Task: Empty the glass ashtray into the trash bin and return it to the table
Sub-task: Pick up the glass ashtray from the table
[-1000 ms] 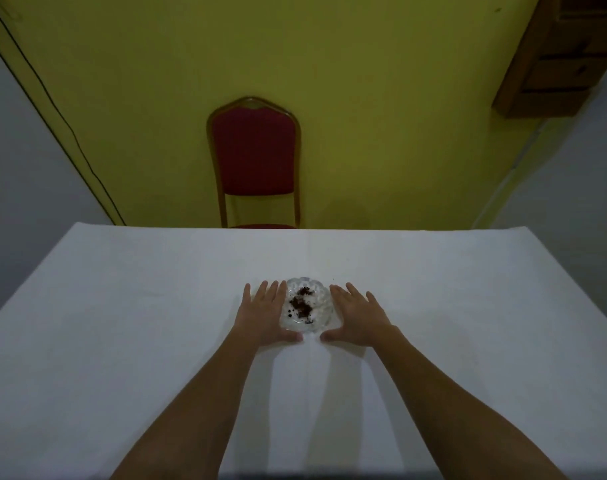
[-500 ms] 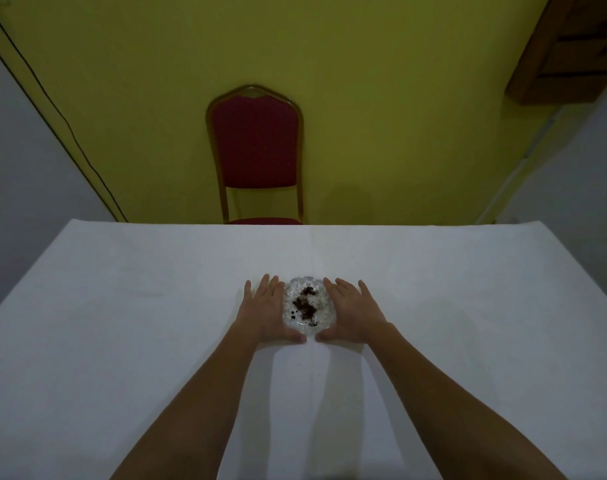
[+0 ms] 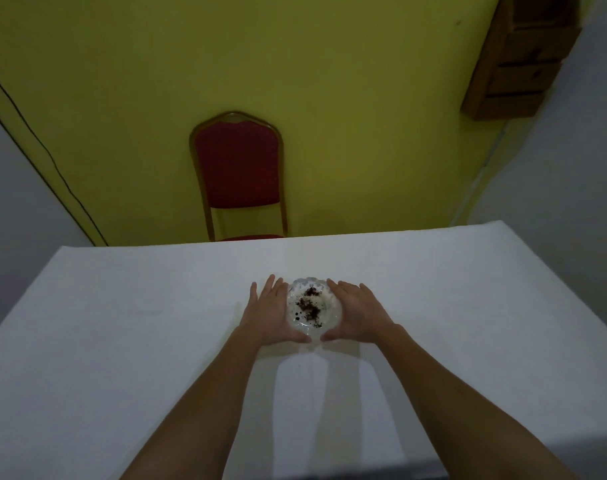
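Observation:
A clear glass ashtray (image 3: 312, 308) with dark ash and crumbs in its bowl is in the middle of the white-clothed table (image 3: 122, 323). My left hand (image 3: 269, 315) presses against its left side and my right hand (image 3: 355, 315) against its right side, thumbs meeting at the near rim. Both hands cup it between them. Whether it rests on the cloth or is just off it, I cannot tell. No trash bin is in view.
A red padded chair (image 3: 238, 168) with a gold frame stands behind the table's far edge against the yellow wall. A wooden cabinet (image 3: 524, 57) hangs at the upper right. A black cable (image 3: 45, 157) runs down the wall at the left.
Both hands have closed in from beside the ashtray until they clasp its sides. The view has tilted slightly.

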A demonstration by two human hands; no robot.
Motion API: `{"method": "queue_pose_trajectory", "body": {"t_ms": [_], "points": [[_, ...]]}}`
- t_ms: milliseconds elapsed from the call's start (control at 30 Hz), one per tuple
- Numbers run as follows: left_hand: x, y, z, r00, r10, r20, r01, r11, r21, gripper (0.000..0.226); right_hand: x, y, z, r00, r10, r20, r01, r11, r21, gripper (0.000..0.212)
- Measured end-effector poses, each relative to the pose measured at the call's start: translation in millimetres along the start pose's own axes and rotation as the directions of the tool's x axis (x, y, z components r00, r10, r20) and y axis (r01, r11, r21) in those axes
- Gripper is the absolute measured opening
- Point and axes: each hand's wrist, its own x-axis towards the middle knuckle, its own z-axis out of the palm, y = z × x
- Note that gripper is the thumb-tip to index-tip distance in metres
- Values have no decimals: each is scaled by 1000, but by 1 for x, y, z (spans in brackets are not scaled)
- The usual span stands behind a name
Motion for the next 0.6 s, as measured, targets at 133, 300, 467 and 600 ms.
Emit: {"method": "queue_pose_trajectory", "body": {"t_ms": [133, 300, 467, 600], "points": [[-5, 18, -19, 995, 87, -39, -86, 996, 24, 128, -26, -1, -22, 995, 62, -74, -59, 997, 47, 124], [-8, 54, -28, 965, 254, -70, -250, 966, 61, 128, -79, 9, -38, 967, 188, -174, -174, 980, 93, 122], [-20, 110, -16, 915, 400, -43, -395, 914, 93, 129, -146, 32, -42, 925, 321, -204, -303, 946, 116, 122], [-23, 165, -18, 867, 498, -34, -492, 864, 106, 127, -195, 58, -56, 881, 411, -236, -386, 911, 147, 121]]}}
